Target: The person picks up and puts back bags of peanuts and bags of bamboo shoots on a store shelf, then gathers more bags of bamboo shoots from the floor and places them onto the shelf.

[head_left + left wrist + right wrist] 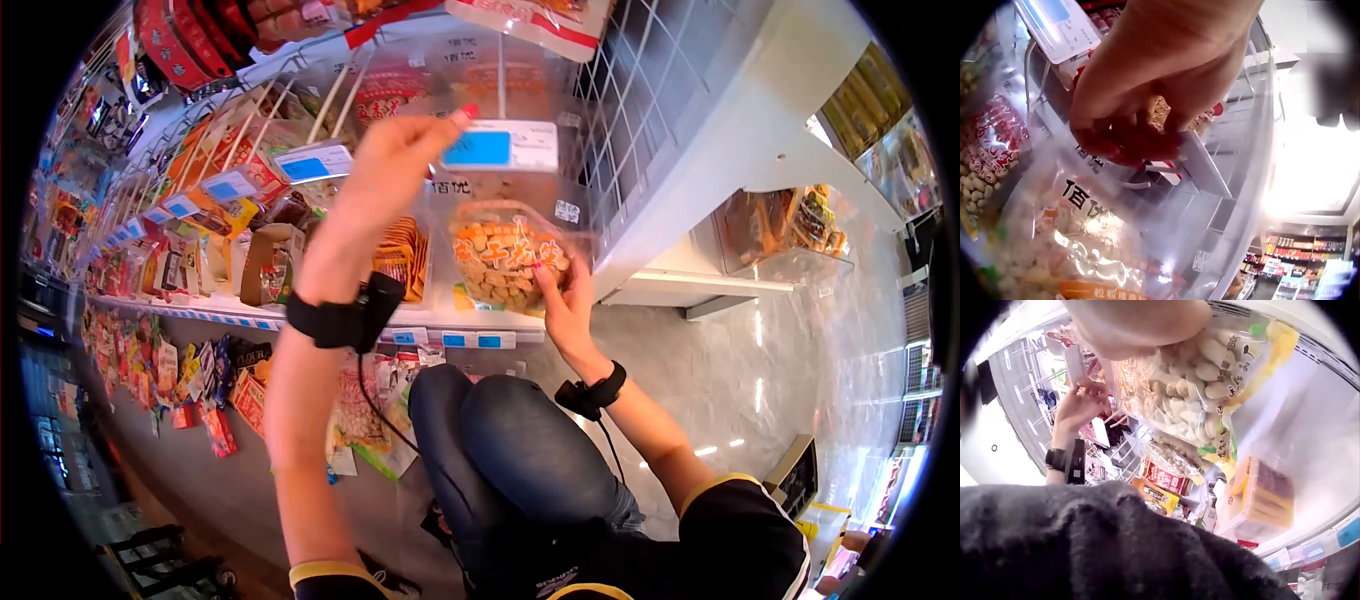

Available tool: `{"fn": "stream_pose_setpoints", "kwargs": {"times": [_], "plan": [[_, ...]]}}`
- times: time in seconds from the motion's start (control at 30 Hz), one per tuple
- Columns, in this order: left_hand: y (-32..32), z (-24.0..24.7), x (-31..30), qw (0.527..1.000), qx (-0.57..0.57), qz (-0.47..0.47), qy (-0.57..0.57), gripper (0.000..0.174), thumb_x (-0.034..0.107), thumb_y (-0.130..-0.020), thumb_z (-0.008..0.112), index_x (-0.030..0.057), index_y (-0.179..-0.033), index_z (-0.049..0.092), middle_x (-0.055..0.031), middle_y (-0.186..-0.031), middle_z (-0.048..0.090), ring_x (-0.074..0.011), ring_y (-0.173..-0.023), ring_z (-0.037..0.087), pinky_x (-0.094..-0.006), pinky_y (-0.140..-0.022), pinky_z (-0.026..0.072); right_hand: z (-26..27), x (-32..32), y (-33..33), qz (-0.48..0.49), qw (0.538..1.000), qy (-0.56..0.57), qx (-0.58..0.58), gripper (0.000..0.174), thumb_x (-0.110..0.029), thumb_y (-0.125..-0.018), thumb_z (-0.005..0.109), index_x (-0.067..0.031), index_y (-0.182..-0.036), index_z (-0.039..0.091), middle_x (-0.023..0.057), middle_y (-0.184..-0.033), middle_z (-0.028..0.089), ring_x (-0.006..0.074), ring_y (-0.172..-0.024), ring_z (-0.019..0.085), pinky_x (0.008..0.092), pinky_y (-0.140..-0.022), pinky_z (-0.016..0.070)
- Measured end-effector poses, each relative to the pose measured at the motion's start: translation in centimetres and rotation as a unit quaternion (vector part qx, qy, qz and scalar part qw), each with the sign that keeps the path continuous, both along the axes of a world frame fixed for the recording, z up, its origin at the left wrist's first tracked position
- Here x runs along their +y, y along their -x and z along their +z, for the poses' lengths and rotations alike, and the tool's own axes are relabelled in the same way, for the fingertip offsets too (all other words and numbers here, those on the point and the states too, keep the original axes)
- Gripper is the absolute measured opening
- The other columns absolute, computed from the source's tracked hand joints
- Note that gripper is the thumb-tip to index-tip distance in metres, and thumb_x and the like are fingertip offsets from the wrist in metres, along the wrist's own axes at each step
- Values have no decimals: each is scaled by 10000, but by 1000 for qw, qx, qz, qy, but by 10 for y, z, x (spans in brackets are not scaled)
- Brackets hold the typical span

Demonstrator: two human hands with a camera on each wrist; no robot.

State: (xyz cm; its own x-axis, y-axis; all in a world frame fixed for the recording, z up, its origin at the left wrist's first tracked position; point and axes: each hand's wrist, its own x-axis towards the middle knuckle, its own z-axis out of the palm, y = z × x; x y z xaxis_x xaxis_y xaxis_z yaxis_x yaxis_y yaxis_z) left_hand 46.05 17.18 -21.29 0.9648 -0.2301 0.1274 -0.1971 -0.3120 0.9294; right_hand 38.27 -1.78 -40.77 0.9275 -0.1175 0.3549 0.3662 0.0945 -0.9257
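Observation:
A clear bag of peanuts in their shells, with orange lettering and a yellow lower edge, hangs upright in front of the rack. My right hand grips its right side, thumb on the front and the other fingers hidden behind. Above it, my left hand pinches a blue-and-white price tag at the end of a display hook. Seen from the left wrist, that hand's fingers curl at the edge of the tag, with the bag's clear top just below.
More price tags and hooks with snack bags line the rack to the left. A white wire grid borders it on the right. Orange packets stand on the shelf below. Several snack bags lie on the floor beside the person's knees.

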Motion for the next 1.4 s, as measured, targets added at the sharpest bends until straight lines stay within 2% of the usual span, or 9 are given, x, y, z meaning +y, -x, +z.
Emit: {"fn": "stream_pose_setpoints", "kwargs": {"times": [0.13, 0.33, 0.43, 0.63, 0.73, 0.93, 1.03, 1.13, 1.4], "plan": [[-15, 19, 9, 983, 161, -70, 47, 331, 391, -830, 615, 72, -741, 622, 15, -648, 549, -63, -629, 509, -217, -557, 353, 24, 4, -4, -15, 1000, 0, -7, 389, -90, -880, 558, 25, -1223, 414, 84, -1072, 544, 121, -937, 526, 240, -794, 433], [-23, 27, 11, 983, 163, -77, -46, 313, 395, -827, 607, 122, -681, 563, 41, -619, 504, -57, -566, 435, -231, -513, 289, 31, 9, -11, -23, 999, -26, -7, 366, -93, -882, 559, 34, -1197, 426, 104, -1076, 540, 142, -995, 507, 265, -867, 407], [-20, 32, 12, 978, 198, -66, -18, 217, 305, -849, 617, 101, -794, 568, 70, -650, 451, -37, -600, 413, -209, -510, 290, 41, 11, -11, -35, 998, -13, -42, 325, -118, -893, 549, 30, -1165, 449, 102, -1059, 546, 127, -973, 507, 257, -840, 414], [-14, 29, 6, 979, 195, -50, 17, 292, 376, -818, 631, 117, -723, 535, 38, -631, 499, -59, -571, 441, -229, -490, 283, 38, 16, -34, -83, 996, -43, 4, 274, -191, -921, 514, 15, -1098, 482, 84, -998, 569, 95, -911, 506, 233, -793, 411], [-17, 27, 9, 979, 195, -54, 12, 264, 358, -827, 625, 102, -779, 579, 14, -695, 565, -71, -634, 523, -228, -527, 342, 37, 17, -39, -56, 996, -66, -25, 278, -196, -922, 512, 19, -1096, 483, 76, -979, 576, 96, -900, 513, 224, -791, 409], [-4, 27, 2, 982, 171, -68, 48, 319, 337, -846, 603, 45, -974, 614, -62, -877, 638, -127, -818, 628, -235, -643, 449, 40, 17, -27, -49, 996, -64, 45, 310, -220, -923, 514, 31, -1102, 484, 70, -968, 581, 96, -893, 518, 223, -786, 410], [-5, 28, 6, 983, 166, -84, 15, 340, 341, -848, 600, 32, -989, 606, -80, -910, 640, -137, -777, 633, -235, -642, 459, 51, 17, -19, -88, 995, -19, 51, 306, -226, -922, 517, 36, -1079, 506, 71, -933, 591, 93, -860, 526, 223, -762, 418], [-5, 27, 7, 982, 163, -94, 18, 397, 337, -858, 588, -13, -1047, 579, -101, -991, 626, -166, -808, 647, -232, -620, 472, 68, 14, -7, -106, 979, 67, 159, 307, -236, -927, 507, 44, -1052, 528, 70, -900, 598, 86, -813, 526, 222, -724, 422], [-3, 29, -2, 985, 132, -97, 62, 384, 291, -870, 578, -13, -1103, 553, -123, -1025, 620, -194, -886, 643, -213, -586, 499, 77, 23, -2, -124, 990, -53, 31, 322, -261, -933, 495, 52, -993, 542, 57, -835, 589, 80, -747, 502, 216, -670, 409]]}}
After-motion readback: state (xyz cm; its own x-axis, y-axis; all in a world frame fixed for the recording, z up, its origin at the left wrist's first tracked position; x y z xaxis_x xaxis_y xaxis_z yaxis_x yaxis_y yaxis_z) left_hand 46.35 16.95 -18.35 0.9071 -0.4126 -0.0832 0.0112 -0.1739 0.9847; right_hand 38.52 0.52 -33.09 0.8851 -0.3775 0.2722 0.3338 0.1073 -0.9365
